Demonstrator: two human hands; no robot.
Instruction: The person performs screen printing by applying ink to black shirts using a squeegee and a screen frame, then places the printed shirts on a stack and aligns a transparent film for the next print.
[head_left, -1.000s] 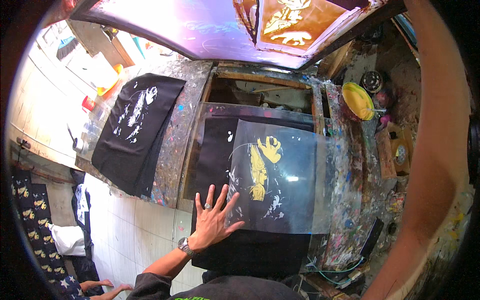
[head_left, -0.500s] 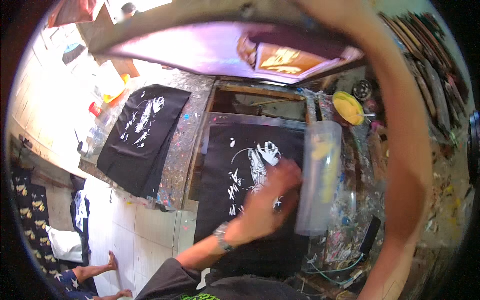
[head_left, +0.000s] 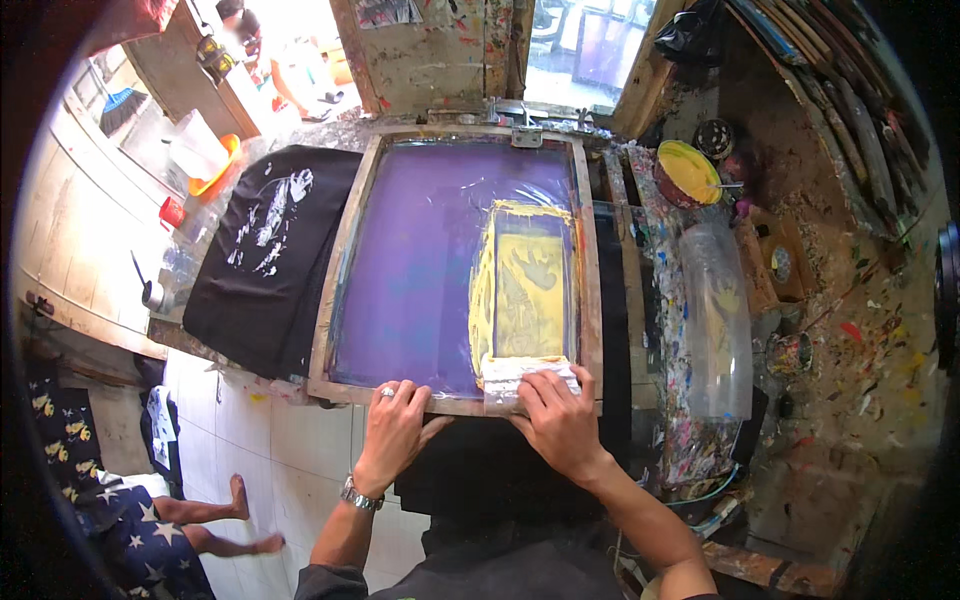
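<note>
A wooden screen-printing frame (head_left: 592, 290) with purple mesh lies flat in front of me, over black fabric (head_left: 460, 470) that shows below its front edge. My left hand (head_left: 393, 430) is closed on the front rail, fingers over the top. At the frame's front right corner, my right hand (head_left: 560, 425) grips a squeegee (head_left: 503, 390) smeared with pale ink. Beyond the squeegee, a rectangle of yellow ink (head_left: 530, 285) covers the mesh, with a faint figure showing in it. Any print under the screen is hidden.
Black cloths (head_left: 240, 310) with a white print lie at left. A bowl of yellow ink (head_left: 688, 172), a clear plastic sheet (head_left: 715, 330) and a small wooden box (head_left: 778, 258) are at right. Another person's legs (head_left: 210, 515) stretch along the floor at lower left.
The raised screen frame has come down over the black fabric. My left hand has gone from the printed cloth to the front rail, my right from the raised frame to the squeegee.
</note>
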